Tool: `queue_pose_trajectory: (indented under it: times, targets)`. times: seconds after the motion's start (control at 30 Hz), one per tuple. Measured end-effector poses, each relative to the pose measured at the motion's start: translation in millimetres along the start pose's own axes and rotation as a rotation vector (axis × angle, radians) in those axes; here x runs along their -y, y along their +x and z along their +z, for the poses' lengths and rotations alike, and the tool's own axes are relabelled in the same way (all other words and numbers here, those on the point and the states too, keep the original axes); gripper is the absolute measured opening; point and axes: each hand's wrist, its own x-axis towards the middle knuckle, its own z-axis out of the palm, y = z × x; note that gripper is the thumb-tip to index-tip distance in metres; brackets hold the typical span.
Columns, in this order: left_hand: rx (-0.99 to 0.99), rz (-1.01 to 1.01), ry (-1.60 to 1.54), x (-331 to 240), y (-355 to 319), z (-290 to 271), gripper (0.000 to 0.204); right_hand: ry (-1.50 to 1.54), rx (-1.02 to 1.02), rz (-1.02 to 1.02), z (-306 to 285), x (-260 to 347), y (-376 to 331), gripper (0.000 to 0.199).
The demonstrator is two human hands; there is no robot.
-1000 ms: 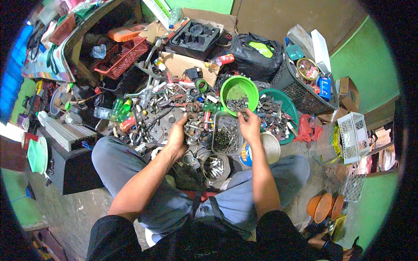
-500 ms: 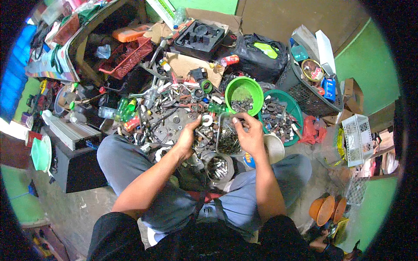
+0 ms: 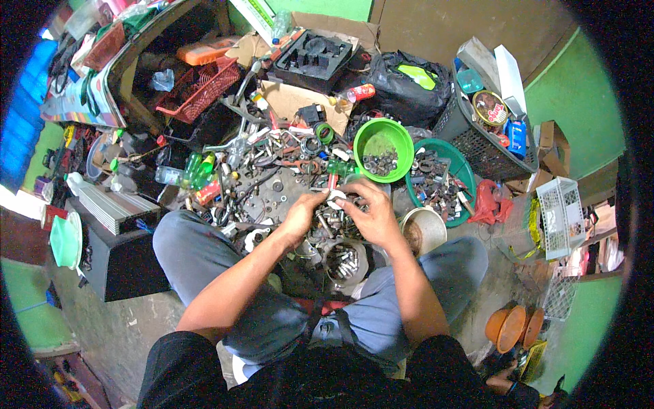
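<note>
Between my two hands is a small white round piece (image 3: 336, 196). My left hand (image 3: 303, 217) pinches its left side with thumb and fingers. From the other side my right hand (image 3: 371, 213) closes on it, thumb in front and fingers curled behind. Under and beyond the hands spreads a heap of mixed metal hardware (image 3: 300, 153) on the floor. Close below the hands stands a small round tub (image 3: 363, 264) holding several short shiny pieces. A white bucket (image 3: 430, 230) sits just right of my right wrist.
A bright green basin (image 3: 407, 153) with small nuts and a dark green basin (image 3: 464, 170) of mixed parts stand to the right. Behind them are a black plastic bag (image 3: 409, 92) and a grey basket (image 3: 477, 140). Green bottles (image 3: 199, 174) and a black box (image 3: 122, 269) lie left.
My right hand has moved left to meet the left hand at the white round piece, which was lower-lit near the left fingertips. The clear rectangular container under my right hand no longer shows.
</note>
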Motion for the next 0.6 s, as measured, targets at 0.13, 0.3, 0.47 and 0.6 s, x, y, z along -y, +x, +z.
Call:
queue_pose_trajectory:
  times: [0.13,0.3,0.47,0.6]
  targets:
    - [0.047,0.017,0.15,22,10,-12,0.043,0.197,0.05,0.189,0,8,2,0.013]
    - [0.076,-0.074,0.098,22,16,-10,0.043,0.199,-0.077,0.148,6,2,-1,0.014]
    - [-0.089,-0.059,0.112,-10,-3,10,0.051,0.122,-0.136,0.172,13,-8,-1,0.01]
    - [-0.054,-0.098,0.103,-2,6,0,0.049,0.166,-0.164,0.266,16,1,1,0.011]
